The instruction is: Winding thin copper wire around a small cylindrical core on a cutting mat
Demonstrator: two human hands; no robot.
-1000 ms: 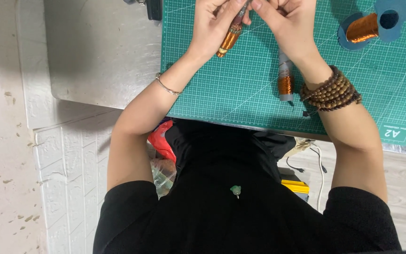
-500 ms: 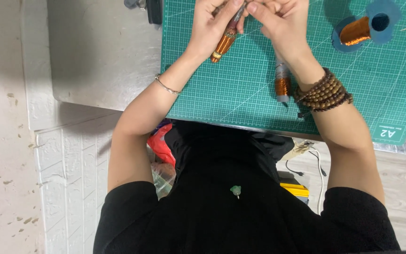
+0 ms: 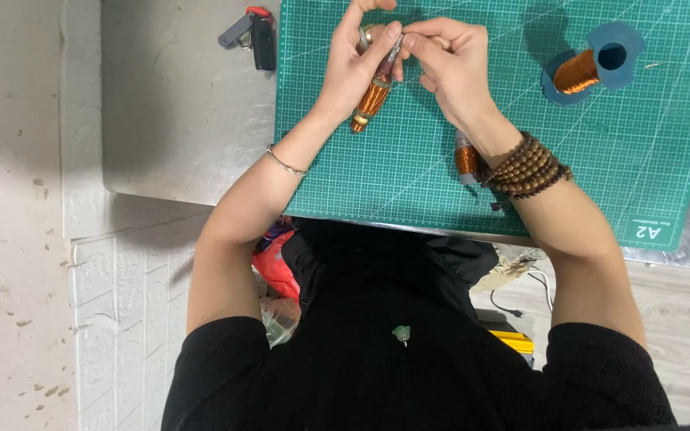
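Hands lower in view
The copper-wound coil (image 3: pixel 372 97) tilts steeper now, and keys (image 3: pixel 251 30) appear at the desk's far edge.

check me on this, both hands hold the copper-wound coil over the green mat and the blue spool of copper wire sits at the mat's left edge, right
Not quite. The head view shows the blue spool near the green mat's right edge. The left hand and right hand do hold the copper-wound coil.

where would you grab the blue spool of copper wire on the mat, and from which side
Probably by the copper-wound core of the blue spool, fingers closing across it from above. It lies tilted on the green cutting mat, so the wide blue flanges face sideways and the narrow middle is exposed between them. Both hands are away from it.
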